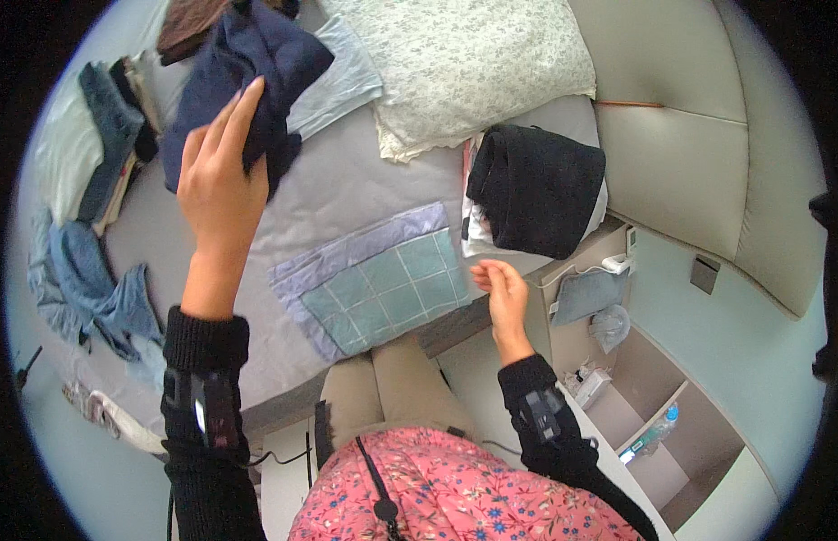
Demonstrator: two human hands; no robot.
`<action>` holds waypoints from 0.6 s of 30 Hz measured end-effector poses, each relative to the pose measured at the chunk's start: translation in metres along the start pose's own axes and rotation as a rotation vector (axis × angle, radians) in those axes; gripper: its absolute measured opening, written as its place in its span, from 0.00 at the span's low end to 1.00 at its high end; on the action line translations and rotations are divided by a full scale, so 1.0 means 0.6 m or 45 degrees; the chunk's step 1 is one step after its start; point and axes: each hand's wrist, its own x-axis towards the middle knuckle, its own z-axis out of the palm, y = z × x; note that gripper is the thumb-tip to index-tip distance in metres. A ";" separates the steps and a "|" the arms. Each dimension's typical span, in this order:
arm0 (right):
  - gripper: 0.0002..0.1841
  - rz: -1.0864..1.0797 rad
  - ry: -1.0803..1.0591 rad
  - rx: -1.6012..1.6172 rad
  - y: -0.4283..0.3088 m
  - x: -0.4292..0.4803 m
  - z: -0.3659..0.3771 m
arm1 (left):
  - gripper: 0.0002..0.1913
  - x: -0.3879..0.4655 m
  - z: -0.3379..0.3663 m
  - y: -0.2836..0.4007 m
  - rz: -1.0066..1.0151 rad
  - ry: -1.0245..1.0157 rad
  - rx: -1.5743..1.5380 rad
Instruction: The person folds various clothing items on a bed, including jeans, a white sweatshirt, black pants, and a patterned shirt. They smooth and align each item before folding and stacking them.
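Observation:
My left hand (219,169) is on a navy blue cloth garment (270,54), with folds of it between thumb and fingers. The garment lies bunched towards the far left of the bed and partly covers a light blue cloth (341,78). My right hand (505,297) holds nothing, its fingers loosely bent, just above the bed's near edge. To its left a folded cloth with teal checks and a lilac border (392,291) lies flat on the bed. Beyond the hand, a folded black garment (540,189) rests on a white cloth item (476,233).
Blue denim clothing (101,270) and other garments (67,149) lie along the bed's left side. A floral pillow (486,61) is at the far side, beside a padded headboard (669,162). At right stands an open-compartment cabinet (655,399) holding a plastic bottle (655,429).

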 end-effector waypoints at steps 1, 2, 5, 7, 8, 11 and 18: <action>0.10 -0.096 0.098 0.026 0.001 0.005 -0.008 | 0.39 0.016 0.046 -0.005 0.028 0.086 0.029; 0.09 -0.318 0.192 -0.120 -0.003 0.016 -0.015 | 0.38 0.027 0.093 -0.009 0.047 0.089 0.035; 0.13 -0.858 0.491 -0.681 -0.034 0.063 -0.030 | 0.38 0.034 0.229 -0.021 -0.051 -0.350 0.166; 0.22 -1.007 0.507 -0.962 -0.052 0.106 -0.028 | 0.38 0.016 0.287 -0.031 0.032 -0.516 0.297; 0.28 -1.063 0.523 -1.066 -0.059 0.130 -0.027 | 0.40 0.014 0.307 -0.041 0.070 -0.398 0.289; 0.46 -0.904 0.593 -1.350 -0.053 0.191 -0.017 | 0.55 -0.002 0.343 -0.056 0.050 -0.195 0.185; 0.41 -0.907 0.525 -1.035 0.011 0.260 -0.079 | 0.60 -0.018 0.369 -0.044 -0.075 -0.560 0.407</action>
